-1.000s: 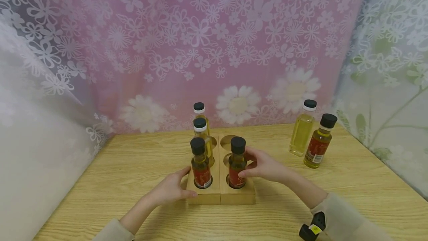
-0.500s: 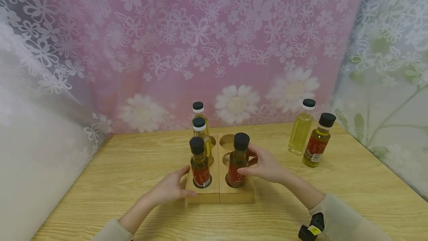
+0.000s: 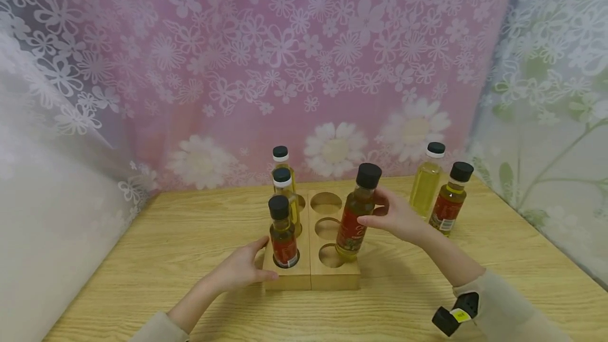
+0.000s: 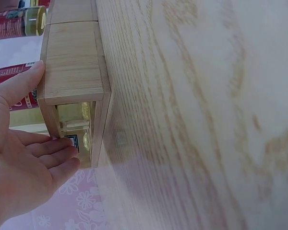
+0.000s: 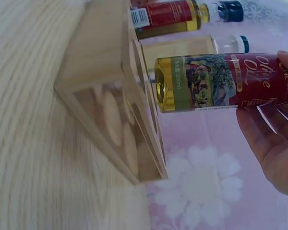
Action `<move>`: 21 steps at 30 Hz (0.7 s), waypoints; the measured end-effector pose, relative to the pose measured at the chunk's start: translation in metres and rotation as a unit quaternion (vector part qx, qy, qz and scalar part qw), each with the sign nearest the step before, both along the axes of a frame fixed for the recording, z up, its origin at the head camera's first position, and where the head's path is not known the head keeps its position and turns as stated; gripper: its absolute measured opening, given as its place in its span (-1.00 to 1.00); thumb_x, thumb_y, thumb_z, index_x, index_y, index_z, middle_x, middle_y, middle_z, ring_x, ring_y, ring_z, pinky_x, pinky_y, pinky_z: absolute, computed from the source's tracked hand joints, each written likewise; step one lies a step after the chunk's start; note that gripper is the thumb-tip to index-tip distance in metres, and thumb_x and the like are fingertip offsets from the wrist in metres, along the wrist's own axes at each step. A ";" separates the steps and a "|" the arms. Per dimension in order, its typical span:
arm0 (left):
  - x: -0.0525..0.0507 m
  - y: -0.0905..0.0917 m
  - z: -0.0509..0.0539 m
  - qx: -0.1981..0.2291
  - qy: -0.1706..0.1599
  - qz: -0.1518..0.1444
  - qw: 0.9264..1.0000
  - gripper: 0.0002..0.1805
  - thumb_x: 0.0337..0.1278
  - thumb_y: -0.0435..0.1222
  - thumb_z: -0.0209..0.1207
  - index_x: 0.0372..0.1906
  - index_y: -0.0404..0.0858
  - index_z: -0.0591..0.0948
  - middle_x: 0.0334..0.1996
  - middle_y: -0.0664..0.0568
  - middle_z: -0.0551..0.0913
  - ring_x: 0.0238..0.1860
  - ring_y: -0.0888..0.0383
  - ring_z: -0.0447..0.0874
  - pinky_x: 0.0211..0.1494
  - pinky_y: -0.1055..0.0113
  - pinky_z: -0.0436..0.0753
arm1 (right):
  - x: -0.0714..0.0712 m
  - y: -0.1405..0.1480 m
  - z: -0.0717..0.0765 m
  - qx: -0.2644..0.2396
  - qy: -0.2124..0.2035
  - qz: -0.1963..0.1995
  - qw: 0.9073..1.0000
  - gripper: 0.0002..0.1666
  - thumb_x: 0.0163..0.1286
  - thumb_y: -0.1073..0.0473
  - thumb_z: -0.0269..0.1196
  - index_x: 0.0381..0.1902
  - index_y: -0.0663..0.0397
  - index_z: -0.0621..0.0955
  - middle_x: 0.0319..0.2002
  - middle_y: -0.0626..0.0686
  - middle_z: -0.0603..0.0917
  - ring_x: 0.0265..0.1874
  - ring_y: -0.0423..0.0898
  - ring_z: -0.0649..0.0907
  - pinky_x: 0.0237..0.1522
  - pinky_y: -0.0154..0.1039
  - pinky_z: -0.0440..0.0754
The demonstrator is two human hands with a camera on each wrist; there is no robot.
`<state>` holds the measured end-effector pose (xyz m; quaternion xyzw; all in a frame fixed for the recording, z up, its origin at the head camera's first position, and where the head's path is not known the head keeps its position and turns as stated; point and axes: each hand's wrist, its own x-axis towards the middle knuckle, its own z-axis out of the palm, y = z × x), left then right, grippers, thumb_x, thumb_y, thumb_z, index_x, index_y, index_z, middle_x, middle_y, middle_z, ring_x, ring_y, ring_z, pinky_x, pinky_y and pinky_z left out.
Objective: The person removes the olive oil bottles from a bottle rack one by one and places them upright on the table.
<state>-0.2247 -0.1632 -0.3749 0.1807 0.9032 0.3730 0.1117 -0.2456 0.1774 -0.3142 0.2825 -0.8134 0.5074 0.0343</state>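
Red-labelled, black-capped bottle (image 3: 352, 218) and pink, white-flowered backdrop (image 3: 331, 67)

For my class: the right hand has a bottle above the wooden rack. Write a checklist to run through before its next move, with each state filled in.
1. Bottle gripped by the right hand: ok, thumb and fingers hold its sides.
2. Base out of the holes: ok, the right wrist view shows the whole base.
3. Left hand touching the rack: ok, at its left side.
4. Right-hand column free: ok, none of its three holes holds a bottle.
5. Table to the right free of bottles: not ok, a clear bottle and a second red-label bottle stand there.
6. Cap screwed tight: cannot tell.
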 end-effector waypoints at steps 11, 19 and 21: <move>0.000 -0.001 -0.001 -0.004 0.007 -0.001 1.000 0.07 -0.13 -0.02 0.38 0.36 -0.51 0.11 0.30 -0.35 0.22 0.27 -0.27 0.21 0.22 -0.16 0.26 | 0.006 0.047 0.003 0.046 0.028 -0.057 0.997 -0.45 0.21 0.29 0.30 0.14 0.32 0.40 0.00 0.26 0.53 -0.14 -0.23 0.59 -0.19 -0.29 0.60; 0.000 0.000 -0.001 -0.003 0.004 0.001 1.000 0.07 -0.14 -0.01 0.38 0.36 -0.50 0.11 0.30 -0.35 0.21 0.28 -0.27 0.20 0.22 -0.16 0.25 | 0.015 0.085 -0.001 0.071 0.040 -0.104 0.991 -0.45 0.21 0.32 0.29 0.13 0.37 0.39 -0.08 0.19 0.56 -0.25 -0.37 0.59 -0.28 -0.30 0.61; 0.000 0.000 -0.001 -0.003 0.003 0.000 1.000 0.07 -0.14 -0.01 0.38 0.36 -0.50 0.11 0.30 -0.35 0.21 0.28 -0.27 0.20 0.22 -0.16 0.25 | 0.017 0.095 -0.002 0.077 0.037 -0.112 0.990 -0.44 0.21 0.31 0.29 0.13 0.37 0.38 -0.11 0.03 0.58 -0.26 -0.37 0.59 -0.30 -0.31 0.61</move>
